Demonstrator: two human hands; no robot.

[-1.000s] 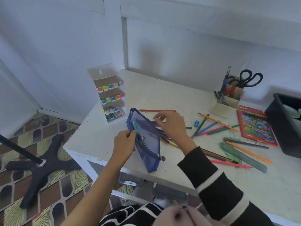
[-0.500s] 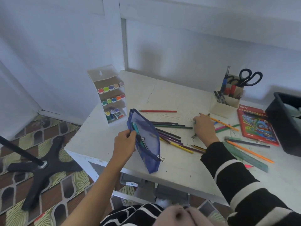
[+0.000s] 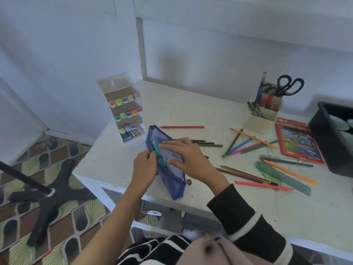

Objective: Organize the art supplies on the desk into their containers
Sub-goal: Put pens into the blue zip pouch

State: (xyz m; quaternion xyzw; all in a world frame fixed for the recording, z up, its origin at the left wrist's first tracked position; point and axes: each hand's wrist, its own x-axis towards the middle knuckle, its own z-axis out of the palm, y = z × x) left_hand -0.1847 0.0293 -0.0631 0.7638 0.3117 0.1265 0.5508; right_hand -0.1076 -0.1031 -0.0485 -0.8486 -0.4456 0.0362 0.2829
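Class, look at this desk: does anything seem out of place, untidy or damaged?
Yes: coloured pencils lie loose and crossed at all angles over the desk, with a green ruler among them, instead of in the cream holder or blue pouch. The desk's white paint looks cracked.

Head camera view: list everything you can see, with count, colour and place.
desk: one, white, centre
pencil pouch: one, blue mesh, front left of desk
teal pen: one, sticking from pouch opening
coloured pencils: about fourteen, mixed, loose right of pouch
ruler: one, green, front right
pencil box: one, red, right, beside bin
bin: one, black, right edge
organiser: one, beige, back right, holding pens
scissors: at least one, black-handled, standing in organiser
marker rack: one, white, back left
stand base: one, black, on floor left
left hand: grip on pouch rim
right hand: fingers flat on pouch
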